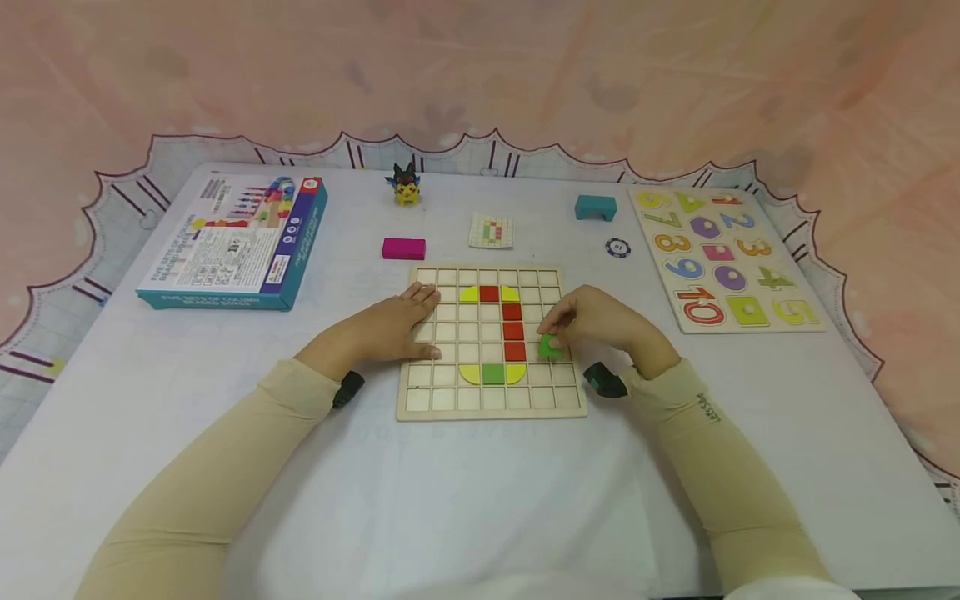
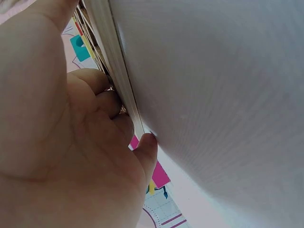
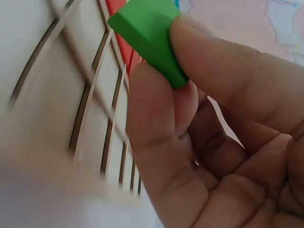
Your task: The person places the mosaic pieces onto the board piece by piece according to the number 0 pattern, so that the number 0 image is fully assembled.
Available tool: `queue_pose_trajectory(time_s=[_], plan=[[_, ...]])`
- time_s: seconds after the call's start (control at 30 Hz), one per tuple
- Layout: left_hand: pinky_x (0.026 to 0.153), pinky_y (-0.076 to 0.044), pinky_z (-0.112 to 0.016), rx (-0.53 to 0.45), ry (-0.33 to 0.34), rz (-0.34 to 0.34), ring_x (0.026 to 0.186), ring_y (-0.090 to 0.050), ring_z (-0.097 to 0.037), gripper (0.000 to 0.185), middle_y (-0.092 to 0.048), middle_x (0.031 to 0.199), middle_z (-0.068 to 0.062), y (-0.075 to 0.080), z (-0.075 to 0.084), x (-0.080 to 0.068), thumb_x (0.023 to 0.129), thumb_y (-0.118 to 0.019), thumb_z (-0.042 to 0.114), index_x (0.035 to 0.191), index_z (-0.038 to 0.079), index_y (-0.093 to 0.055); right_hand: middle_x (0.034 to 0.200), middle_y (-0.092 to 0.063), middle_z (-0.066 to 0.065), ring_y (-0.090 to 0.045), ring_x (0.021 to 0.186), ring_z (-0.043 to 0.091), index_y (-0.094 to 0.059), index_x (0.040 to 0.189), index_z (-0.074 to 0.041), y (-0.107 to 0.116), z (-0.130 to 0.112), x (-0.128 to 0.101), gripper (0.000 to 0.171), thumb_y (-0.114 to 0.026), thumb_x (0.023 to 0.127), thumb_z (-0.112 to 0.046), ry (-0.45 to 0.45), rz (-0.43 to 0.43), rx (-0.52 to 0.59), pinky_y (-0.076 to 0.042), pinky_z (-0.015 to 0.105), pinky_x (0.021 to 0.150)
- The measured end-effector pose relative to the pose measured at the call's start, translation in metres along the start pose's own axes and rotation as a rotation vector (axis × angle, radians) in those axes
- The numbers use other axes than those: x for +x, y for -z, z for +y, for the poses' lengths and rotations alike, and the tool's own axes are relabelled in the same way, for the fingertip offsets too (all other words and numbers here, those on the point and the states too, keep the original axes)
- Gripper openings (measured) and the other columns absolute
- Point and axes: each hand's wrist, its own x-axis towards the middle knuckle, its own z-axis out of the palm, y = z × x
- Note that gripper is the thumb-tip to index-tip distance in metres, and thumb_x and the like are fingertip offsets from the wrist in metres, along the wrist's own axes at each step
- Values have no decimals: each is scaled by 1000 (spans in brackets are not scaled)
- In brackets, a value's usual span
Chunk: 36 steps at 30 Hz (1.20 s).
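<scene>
A wooden grid board (image 1: pixel 491 416) lies flat on the white cloth. My left hand (image 1: pixel 386 325) rests on its left edge with the fingers extended; in the left wrist view, the fingers lie along the board's side (image 2: pixel 121 66). Over the right-hand cells, my right hand (image 1: pixel 600 321) pinches a green tile (image 3: pixel 149 28) between thumb and fingertips. Set in the grid are a red tile (image 1: pixel 489 293) at the top, a column of red tiles (image 1: pixel 513 331) on the right, a green square tile (image 1: pixel 492 373) at the bottom, and several yellow rounded corner pieces (image 1: pixel 469 374).
Beyond the board lie a small pattern card (image 1: pixel 492 231), a magenta block (image 1: pixel 404 248), a teal arch block (image 1: pixel 596 207), a round chip (image 1: pixel 618 247) and a small yellow-and-black figure (image 1: pixel 406 185). A box (image 1: pixel 225 242) sits left, a number puzzle board (image 1: pixel 723 258) right.
</scene>
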Motion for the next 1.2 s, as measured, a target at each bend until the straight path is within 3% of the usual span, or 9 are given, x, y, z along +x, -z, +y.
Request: queue_pose_trajectory(time_s=[0.37,0.7,1.2], plan=[[115,-9,-47,-1,4,-11,142,2,-31,93,-4,154,-15,3,-2,2,85,-57,51,147,1,-8,85,-66,5,-55,78,16,-71,95,0,-11,-37,50,18,-69,77,0,26,0,-16,-47,25,73],[115,-10,-47,-3,-4,-14,142,1,-31,94,-6,154,-15,2,-2,3,84,-56,54,147,1,-10,90,-67,6,-58,80,14,-71,94,-2,-24,-55,90,17,-69,78,0,38,-26,-47,-50,25,73],[115,-10,-46,-9,5,-14,142,2,-30,94,-5,154,-15,2,-2,1,85,-57,52,147,1,-9,90,-67,5,-55,83,14,-72,93,-7,-40,-60,106,14,-70,79,-4,3,-24,-194,-47,25,78]])
